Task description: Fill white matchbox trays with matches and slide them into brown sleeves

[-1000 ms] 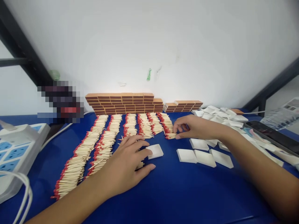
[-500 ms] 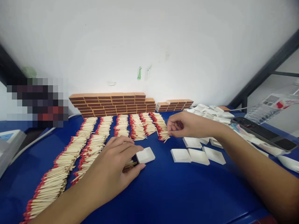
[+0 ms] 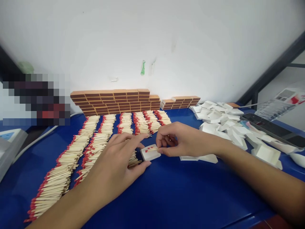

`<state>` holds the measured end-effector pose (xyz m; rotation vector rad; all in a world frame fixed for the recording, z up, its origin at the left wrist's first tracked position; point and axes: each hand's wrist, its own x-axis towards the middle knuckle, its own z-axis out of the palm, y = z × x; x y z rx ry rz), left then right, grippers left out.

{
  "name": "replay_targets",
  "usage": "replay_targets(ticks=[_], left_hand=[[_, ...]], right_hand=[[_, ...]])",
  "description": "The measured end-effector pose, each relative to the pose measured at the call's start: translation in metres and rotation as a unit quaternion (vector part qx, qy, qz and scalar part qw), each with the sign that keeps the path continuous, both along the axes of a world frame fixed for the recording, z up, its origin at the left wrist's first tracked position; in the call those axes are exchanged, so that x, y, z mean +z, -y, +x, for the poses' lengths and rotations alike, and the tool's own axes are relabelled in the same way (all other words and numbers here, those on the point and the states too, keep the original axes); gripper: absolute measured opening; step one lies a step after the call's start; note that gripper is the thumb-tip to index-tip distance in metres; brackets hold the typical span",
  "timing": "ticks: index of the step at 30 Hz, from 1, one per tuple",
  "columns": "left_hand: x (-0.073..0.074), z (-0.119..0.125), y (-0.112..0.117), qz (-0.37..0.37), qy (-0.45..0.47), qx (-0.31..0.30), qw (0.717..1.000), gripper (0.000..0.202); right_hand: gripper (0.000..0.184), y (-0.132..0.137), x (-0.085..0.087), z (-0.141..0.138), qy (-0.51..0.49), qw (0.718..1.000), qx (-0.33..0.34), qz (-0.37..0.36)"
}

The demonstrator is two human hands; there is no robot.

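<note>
A small white tray (image 3: 149,154) lies on the blue table (image 3: 181,197) in front of me. My left hand (image 3: 119,165) steadies it, with fingertips on its left edge and a few matches under the palm. My right hand (image 3: 178,141) pinches a small bunch of red-tipped matches (image 3: 152,148) and lays them into the tray. Long rows of loose matches (image 3: 95,143) stretch from the middle to the near left.
Brown matchbox sleeves (image 3: 114,101) are stacked like a wall at the back. A heap of empty white trays (image 3: 228,127) lies to the right, near a dark phone (image 3: 274,130). A power strip (image 3: 9,149) sits at the far left.
My right hand left the far match row with a small bunch and brought it to the tray held by my left hand. The view shifted slightly.
</note>
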<state>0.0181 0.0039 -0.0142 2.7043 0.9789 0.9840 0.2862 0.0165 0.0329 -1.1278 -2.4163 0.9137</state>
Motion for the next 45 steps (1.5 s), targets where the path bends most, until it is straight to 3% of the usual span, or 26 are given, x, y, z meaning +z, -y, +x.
replay_targets(ticks=[12,26,39,45], left_hand=[[0.0043,0.0012,0.0015,0.004,-0.002,-0.025,1.000,0.068],[0.0051,0.0012,0.0021,0.010,0.003,-0.033,0.999,0.067],[0.0049,0.0010,0.0019,0.011,-0.002,-0.035,0.999,0.062],[0.0045,0.0002,0.0026,0.005,-0.006,-0.036,0.999,0.061]], right_hand=[[0.006,0.0028,-0.0011,-0.0035,0.022,1.000,0.003,-0.012],[0.024,0.0037,-0.0005,-0.0013,0.024,0.999,0.006,-0.020],[0.019,0.0059,0.0015,-0.0034,0.037,0.999,0.000,0.010],[0.026,0.0072,-0.0056,-0.0073,0.021,1.000,0.007,0.008]])
